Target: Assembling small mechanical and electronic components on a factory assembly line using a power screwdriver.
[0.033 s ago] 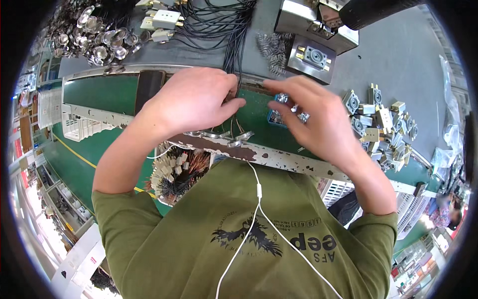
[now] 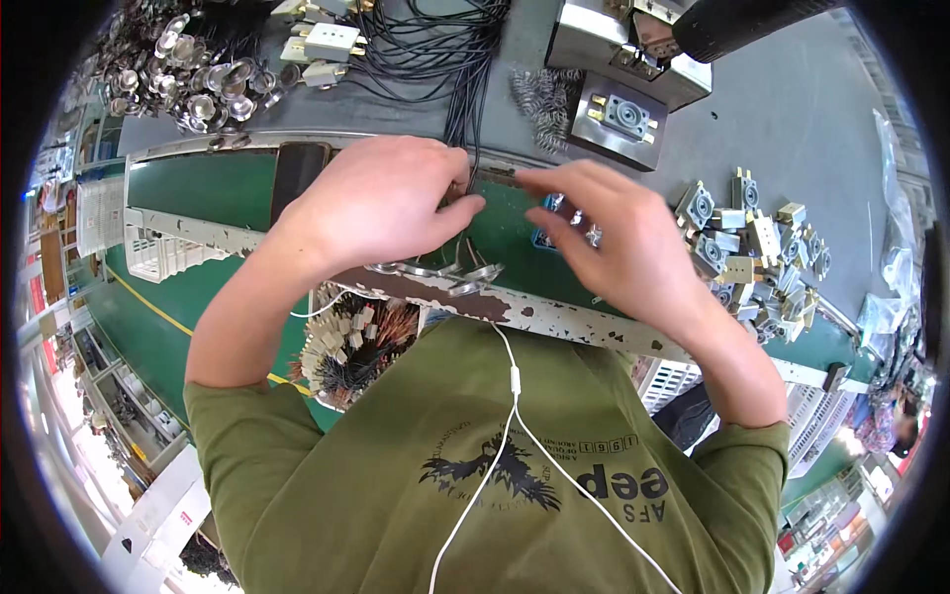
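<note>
My left hand (image 2: 384,198) is closed around thin black wires (image 2: 467,111), its thumb and fingertips pinching over the green strip at the bench edge. Below that grip the wire ends come out near round metal discs (image 2: 477,280) lying along the near rail. My right hand (image 2: 633,223) hovers over a small blue box (image 2: 540,240), thumb and forefinger apart. Small shiny metal pieces (image 2: 594,236) show beneath and between its fingers. Nothing is visible between the right fingertips, though the other fingers partly hide the box.
At the far left lies a heap of round metal discs (image 2: 203,104). White plug-like blocks (image 2: 332,42) sit beside the wires. Springs (image 2: 542,104) lie near a metal fixture (image 2: 623,124). White socket parts (image 2: 757,238) are piled at right; a dark tool handle (image 2: 752,22) juts in above.
My right hand has shifted slightly left, toward the left hand. The left hand keeps its hold on the wires, almost still.
</note>
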### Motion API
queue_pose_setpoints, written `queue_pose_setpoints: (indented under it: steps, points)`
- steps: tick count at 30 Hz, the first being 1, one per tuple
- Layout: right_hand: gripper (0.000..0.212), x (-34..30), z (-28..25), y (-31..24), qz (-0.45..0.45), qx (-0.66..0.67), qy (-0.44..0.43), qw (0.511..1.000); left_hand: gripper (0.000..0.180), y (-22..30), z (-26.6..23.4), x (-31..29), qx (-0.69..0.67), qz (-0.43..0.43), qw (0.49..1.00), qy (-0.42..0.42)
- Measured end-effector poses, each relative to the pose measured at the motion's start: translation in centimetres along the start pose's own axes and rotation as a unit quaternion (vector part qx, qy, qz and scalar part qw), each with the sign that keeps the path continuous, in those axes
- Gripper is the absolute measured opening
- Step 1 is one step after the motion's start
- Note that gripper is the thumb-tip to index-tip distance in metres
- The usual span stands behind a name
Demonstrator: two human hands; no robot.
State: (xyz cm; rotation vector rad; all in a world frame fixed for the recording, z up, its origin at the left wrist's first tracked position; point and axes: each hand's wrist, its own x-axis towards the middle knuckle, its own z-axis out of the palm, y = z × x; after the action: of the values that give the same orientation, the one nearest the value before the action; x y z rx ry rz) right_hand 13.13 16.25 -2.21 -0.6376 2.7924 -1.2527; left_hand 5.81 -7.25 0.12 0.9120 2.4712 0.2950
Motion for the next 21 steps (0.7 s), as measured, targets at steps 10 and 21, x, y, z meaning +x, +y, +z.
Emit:
queue_pose_setpoints:
  steps: [10,21]
  points:
    - [0.029,0.8,5.0,-0.1,-0.005,0.096,-0.026,0.995,0.022,-1.1,-2.9,-0.5,-0.177,-0.048,0.983,-0.025]
    - [0.031,-0.1,1.1,1.4,-0.082,0.097,-0.027,0.992,0.020,-3.3,-2.9,-1.1,-0.178,-0.043,0.982,-0.036]
